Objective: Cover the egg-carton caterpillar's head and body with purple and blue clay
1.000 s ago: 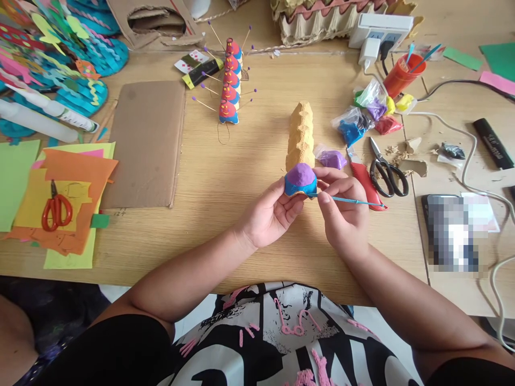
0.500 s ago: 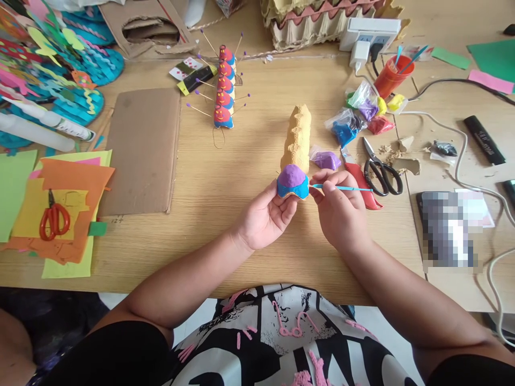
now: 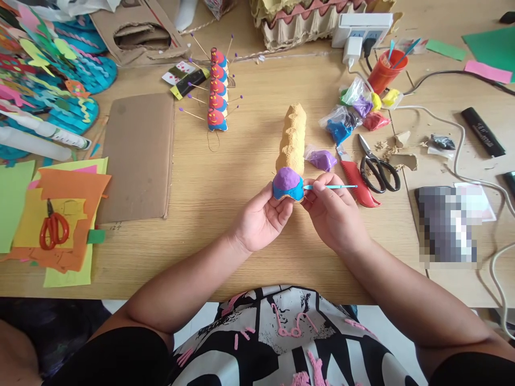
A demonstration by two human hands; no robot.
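My left hand (image 3: pixel 261 220) grips the near end of a bumpy yellow egg-carton strip (image 3: pixel 293 134), thumb on its side and fingers curled beneath. That end bump is covered with purple clay (image 3: pixel 287 178) on top and blue clay (image 3: pixel 295 192) around the lower edge. Pinched in my right hand (image 3: pixel 336 209) is a thin light-blue clay tool (image 3: pixel 340 186), its tip at the right side of the blue clay. A bag of purple clay (image 3: pixel 322 160) lies just beyond my right hand. Farther left stands a finished-looking red and blue caterpillar (image 3: pixel 218 91) with purple-tipped sticks.
Black-handled scissors (image 3: pixel 378 169) and a red-handled cutter (image 3: pixel 361 182) lie to the right, near several bags of clay (image 3: pixel 341 126). An orange cup (image 3: pixel 387 72) holds tools by a power strip (image 3: pixel 362 29). Cardboard (image 3: pixel 137 155) and coloured paper (image 3: pixel 76 225) with red scissors (image 3: pixel 53 228) are left.
The view has shifted slightly. The clay tool has moved a little left relative to the strip, its tip now against the blue clay's right edge. Both hands keep their hold.
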